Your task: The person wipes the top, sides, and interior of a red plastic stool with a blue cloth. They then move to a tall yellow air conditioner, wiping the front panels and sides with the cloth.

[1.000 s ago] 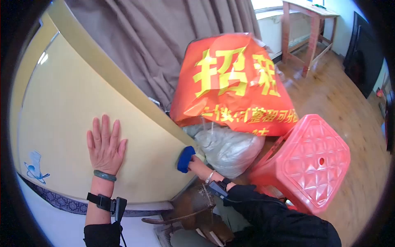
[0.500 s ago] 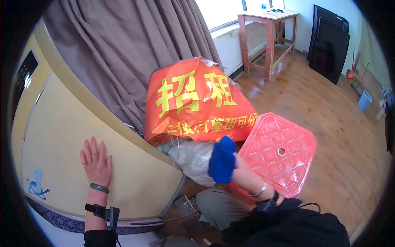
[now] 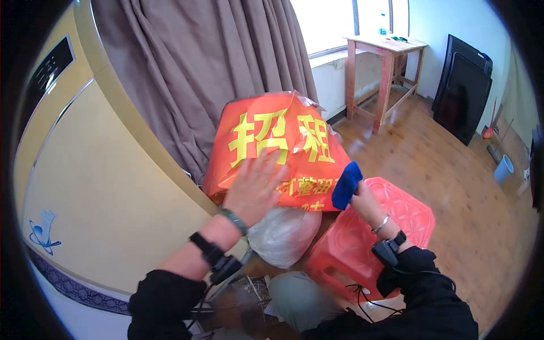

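Note:
My left hand (image 3: 255, 186), fingers spread and holding nothing, is over the lower left part of a red sheet (image 3: 276, 107) with large yellow characters. The sheet drapes a bulky pile, and beneath its front edge bulges a pale plastic bag (image 3: 283, 241). In my right hand (image 3: 368, 205) a blue cloth (image 3: 347, 186) is gripped, its end overlapping the sheet's right edge. Below that hand stands a red plastic stool (image 3: 403, 212) with a diamond-patterned seat.
On the left is a cream appliance (image 3: 107, 181) with a dark display panel. A brown curtain (image 3: 226, 51) hangs behind the pile. Farther back are a wooden table (image 3: 385, 48), a black flat-screen panel (image 3: 462, 85) against the wall and a blue bin (image 3: 503, 169). My knee (image 3: 300, 294) is low in front.
My left hand has left the cream appliance and moved right, over the red sheet. The blue cloth in my right hand has gone up and to the right. The view has shifted slightly.

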